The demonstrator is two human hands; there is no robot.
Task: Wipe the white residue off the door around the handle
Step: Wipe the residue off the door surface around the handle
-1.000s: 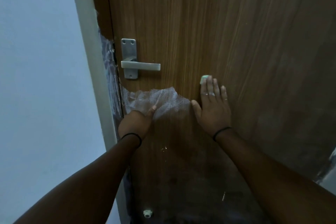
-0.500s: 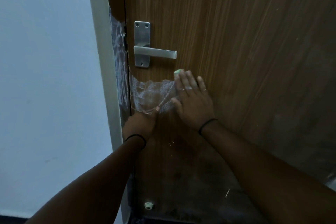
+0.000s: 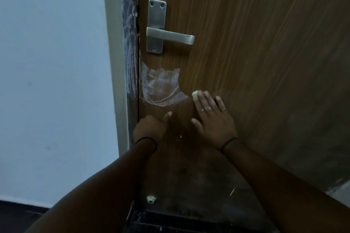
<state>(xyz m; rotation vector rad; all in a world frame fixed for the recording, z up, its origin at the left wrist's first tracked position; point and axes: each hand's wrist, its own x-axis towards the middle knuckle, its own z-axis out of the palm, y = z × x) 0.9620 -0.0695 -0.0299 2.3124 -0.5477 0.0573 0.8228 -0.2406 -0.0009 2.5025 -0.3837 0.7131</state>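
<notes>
Right hand (image 3: 214, 119) slid lower, white residue (image 3: 161, 85) exposed, wooden door (image 3: 255, 43)

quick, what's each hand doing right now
Left hand: fingers hidden, thumb out; open or shut cannot be told.
Right hand: open, fingers straight, pressing a pale green pad flat on the door.

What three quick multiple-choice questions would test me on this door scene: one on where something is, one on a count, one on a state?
1. Where is the white residue on the door?
A. below the handle
B. above the handle
C. at the door's right edge

2. How many screws show at the handle plate's top?
A. none
B. two
C. five

3. How does the right hand lie?
A. in a fist
B. gripping the handle
C. flat, fingers straight on the door

Answers: 1 A, the patch lies under the plate; 2 B, two show side by side; 3 C, its palm faces the wood.
</notes>
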